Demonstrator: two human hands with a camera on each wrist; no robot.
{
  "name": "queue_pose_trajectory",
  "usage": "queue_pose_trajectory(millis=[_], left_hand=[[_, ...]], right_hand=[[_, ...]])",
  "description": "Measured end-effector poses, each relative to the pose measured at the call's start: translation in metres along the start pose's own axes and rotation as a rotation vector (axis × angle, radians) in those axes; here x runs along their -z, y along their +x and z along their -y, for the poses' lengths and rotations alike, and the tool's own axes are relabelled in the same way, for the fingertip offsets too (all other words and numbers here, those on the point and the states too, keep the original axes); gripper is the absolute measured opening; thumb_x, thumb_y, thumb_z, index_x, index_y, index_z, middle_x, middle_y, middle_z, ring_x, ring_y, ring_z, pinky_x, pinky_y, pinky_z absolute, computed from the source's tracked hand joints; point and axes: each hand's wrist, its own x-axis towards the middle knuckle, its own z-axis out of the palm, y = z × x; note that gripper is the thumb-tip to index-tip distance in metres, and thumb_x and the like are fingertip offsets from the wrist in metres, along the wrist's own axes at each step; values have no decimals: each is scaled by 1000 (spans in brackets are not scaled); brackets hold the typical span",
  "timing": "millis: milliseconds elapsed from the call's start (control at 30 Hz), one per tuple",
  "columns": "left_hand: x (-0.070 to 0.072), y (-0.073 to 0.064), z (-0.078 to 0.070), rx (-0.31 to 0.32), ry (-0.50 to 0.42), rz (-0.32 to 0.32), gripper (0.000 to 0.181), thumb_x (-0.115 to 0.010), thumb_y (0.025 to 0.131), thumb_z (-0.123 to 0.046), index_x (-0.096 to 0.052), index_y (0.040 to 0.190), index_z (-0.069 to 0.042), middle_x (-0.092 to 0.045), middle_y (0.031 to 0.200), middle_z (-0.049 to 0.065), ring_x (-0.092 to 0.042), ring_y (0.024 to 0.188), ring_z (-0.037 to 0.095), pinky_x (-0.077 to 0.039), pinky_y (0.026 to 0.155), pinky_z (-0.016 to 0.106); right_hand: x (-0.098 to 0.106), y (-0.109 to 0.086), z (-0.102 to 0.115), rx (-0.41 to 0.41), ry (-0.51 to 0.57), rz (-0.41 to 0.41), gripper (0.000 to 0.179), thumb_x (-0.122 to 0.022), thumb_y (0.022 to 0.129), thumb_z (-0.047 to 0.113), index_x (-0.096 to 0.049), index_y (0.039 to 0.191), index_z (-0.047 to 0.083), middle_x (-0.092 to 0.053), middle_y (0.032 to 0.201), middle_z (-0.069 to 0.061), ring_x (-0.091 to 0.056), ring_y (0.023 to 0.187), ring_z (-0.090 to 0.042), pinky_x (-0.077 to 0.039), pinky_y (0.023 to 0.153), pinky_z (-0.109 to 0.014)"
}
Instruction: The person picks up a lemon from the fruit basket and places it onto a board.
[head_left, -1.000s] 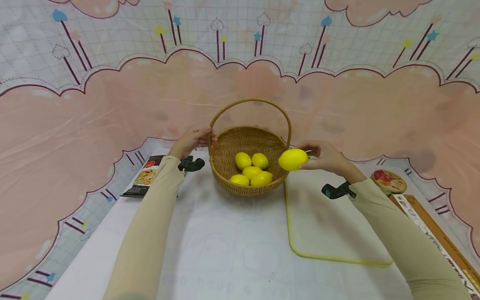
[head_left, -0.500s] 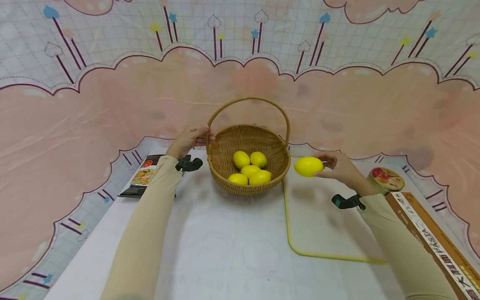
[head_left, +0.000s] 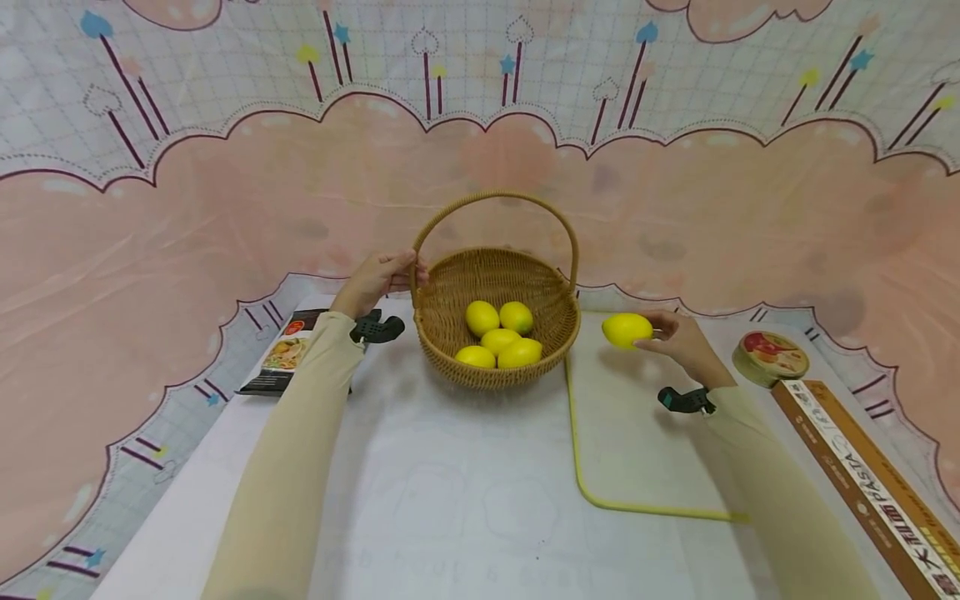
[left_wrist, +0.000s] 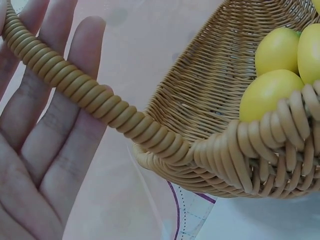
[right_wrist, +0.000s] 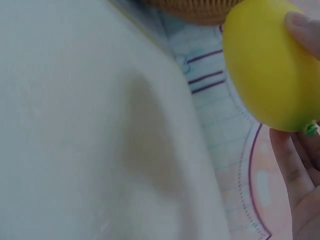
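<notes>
I see the left hand (head_left: 377,280) holding the handle (head_left: 497,195), right hand (head_left: 681,340) pinching a lemon (head_left: 626,331); better to steady the basket (head_left: 492,279) between.

The lemons (head_left: 498,342) are yellow, the basket (head_left: 491,275) woven tan, the board (head_left: 637,458) yellow-edged white, the backdrop (head_left: 675,200) cloud-patterned pink and white.

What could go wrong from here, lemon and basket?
The held lemon, pinched near one end by the right grip, might slip onto the yellow-edged cutting board below. The left grip holds one side of the handle; a tug might tip the basket and roll out the front lemons.
</notes>
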Motion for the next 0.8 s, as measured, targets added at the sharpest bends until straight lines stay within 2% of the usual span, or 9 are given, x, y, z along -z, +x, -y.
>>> queue_pose_trajectory(millis=[167,333,467,600,700,800], left_hand=[[-1,1,1,8,25,-2,30,-43,100,-27,-65,96,-7,-69,83,-6,-67,80,6,-55,81,22],[3,5,5,-6,38,-2,29,-43,100,-29,-67,89,-16,-69,83,-7,-67,80,6,-55,80,22],[3,5,4,-10,34,-6,28,-45,99,-31,-66,90,-15,-69,82,-7,-67,80,6,-54,80,22],[1,3,2,8,21,-8,30,-44,99,-29,-65,95,-7,-69,83,-6,-67,80,6,-55,80,22],[-2,0,-2,19,19,-4,30,-42,100,-25,-63,96,-3,-69,83,-5,-67,80,7,-55,80,22],[-5,-4,-7,19,33,5,29,-41,101,-24,-65,92,-9,-69,83,-5,-67,81,7,-54,81,22]], right_hand=[[2,5,-16,-33,-8,-16,56,-71,84,19,-49,130,-5,-55,105,21,-56,94,9,-47,81,-5],[-5,16,-24,-23,53,-1,56,-70,84,12,-46,131,-9,-57,101,24,-58,92,10,-50,79,-7],[-12,26,-28,-39,48,13,57,-71,83,12,-46,130,-10,-57,100,24,-56,91,11,-50,77,-8],[-18,35,-34,-82,1,20,57,-72,83,15,-49,130,-7,-60,113,5,-55,95,6,-49,78,-9],[-22,39,-36,-110,-43,29,57,-72,83,19,-49,130,-4,-56,126,-15,-56,105,-7,-48,80,-8],[-24,41,-37,-123,-55,45,56,-71,84,18,-49,131,-2,-51,132,-23,-53,115,-19,-47,80,-8]])
